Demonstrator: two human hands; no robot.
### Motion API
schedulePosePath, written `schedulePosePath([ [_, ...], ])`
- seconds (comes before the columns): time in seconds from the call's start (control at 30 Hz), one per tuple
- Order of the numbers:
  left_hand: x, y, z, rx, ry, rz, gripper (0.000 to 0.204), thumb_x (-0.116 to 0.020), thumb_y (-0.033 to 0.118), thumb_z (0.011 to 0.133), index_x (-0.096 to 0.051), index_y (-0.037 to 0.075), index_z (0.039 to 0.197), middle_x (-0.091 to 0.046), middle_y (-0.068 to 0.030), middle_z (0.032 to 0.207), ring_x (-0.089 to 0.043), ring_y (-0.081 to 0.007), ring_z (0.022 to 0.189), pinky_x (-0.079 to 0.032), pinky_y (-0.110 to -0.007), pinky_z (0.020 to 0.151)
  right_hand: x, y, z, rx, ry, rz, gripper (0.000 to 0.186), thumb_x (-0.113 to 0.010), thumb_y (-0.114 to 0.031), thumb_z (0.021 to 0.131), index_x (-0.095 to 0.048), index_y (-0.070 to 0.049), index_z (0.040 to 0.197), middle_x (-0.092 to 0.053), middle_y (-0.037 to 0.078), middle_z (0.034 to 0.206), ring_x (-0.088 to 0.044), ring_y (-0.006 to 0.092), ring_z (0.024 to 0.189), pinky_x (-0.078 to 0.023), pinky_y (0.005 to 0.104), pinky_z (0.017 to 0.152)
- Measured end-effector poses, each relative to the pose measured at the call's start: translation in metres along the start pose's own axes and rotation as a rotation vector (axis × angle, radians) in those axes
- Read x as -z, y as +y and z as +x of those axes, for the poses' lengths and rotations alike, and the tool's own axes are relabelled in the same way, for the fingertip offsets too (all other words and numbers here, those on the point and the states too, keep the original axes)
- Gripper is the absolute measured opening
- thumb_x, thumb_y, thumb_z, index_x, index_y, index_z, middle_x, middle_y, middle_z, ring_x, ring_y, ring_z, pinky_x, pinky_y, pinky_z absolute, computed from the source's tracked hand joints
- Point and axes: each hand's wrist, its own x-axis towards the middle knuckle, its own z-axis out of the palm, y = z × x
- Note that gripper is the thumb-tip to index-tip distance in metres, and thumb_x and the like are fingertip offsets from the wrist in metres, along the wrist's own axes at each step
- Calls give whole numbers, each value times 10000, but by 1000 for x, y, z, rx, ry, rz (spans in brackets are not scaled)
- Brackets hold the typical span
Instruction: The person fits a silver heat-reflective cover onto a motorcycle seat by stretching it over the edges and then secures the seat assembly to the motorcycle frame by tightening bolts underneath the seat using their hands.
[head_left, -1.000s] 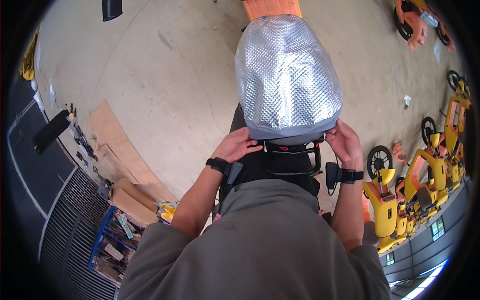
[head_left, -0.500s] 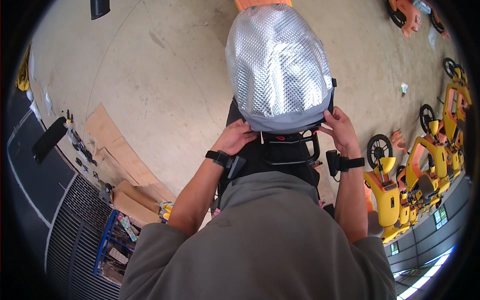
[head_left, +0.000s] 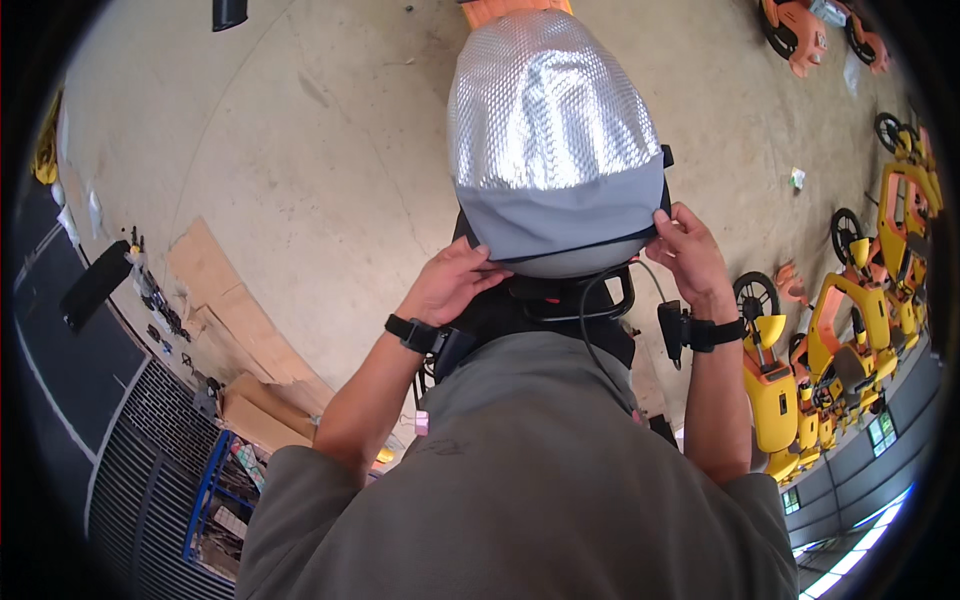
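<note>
Fingers (head_left: 672, 230) on cover (head_left: 550, 110), grey band (head_left: 565, 212) broader

Left hand (head_left: 447, 283), right hand (head_left: 694, 256): apparent pinches.

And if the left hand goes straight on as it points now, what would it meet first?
Probably the silver cover: the left hand points forward and right, its fingertips at the cover's near left corner. Whether they would slide over or under the grey band is unclear.
</note>
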Motion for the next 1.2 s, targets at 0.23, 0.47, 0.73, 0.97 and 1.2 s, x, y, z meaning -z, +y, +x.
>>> schedulePosePath([
  [0.23, -30, 27, -22, 34, 90, 44, 217, -531, 165, 905, -478, 59, 1086, -513, -181, 1183, -517, -316, 1078, -419, -434, 964, -11, -16, 1, 223, 66, -33, 224, -583, -235, 914, -522, -87, 758, -487, -33, 710, -461, 75, 669, -415, 234, 640],
  [0.47, -42, 38, -27, 11, 179, 21, 239, -538, 161, 865, -474, 37, 1059, -497, -195, 1130, -503, -296, 1034, -438, -424, 943, -20, -35, -14, 259, -56, 284, 177, -530, -215, 945, -526, -87, 822, -565, 13, 816, -562, 122, 761, -498, 300, 768],
  [0.73, -70, 70, -43, -3, 279, 27, 267, -566, 197, 864, -459, 19, 1033, -475, -231, 1081, -513, -320, 993, -461, -438, 921, -31, -56, -7, 316, -157, 499, 156, -486, -158, 962, -513, -58, 844, -527, -5, 768, -483, 77, 652, -407, 204, 575],
  [0.97, -74, 69, -45, -16, 299, -11, 320, -582, 187, 851, -446, 0, 1072, -453, -261, 1065, -509, -345, 987, -461, -484, 934, -32, -54, -17, 202, -282, 632, 127, -515, -132, 944, -497, -77, 831, -366, -55, 649, -324, 23, 503, -245, 169, 420],
  [1.2, -68, 51, -39, -103, 300, -157, 297, -594, 155, 847, -474, 9, 1076, -441, -186, 1090, -487, -314, 989, -477, -478, 931, -41, -58, -28, 113, -358, 571, 51, -514, -123, 945, -513, -73, 941, -443, -46, 706, -362, 41, 484, -278, 163, 406],
])
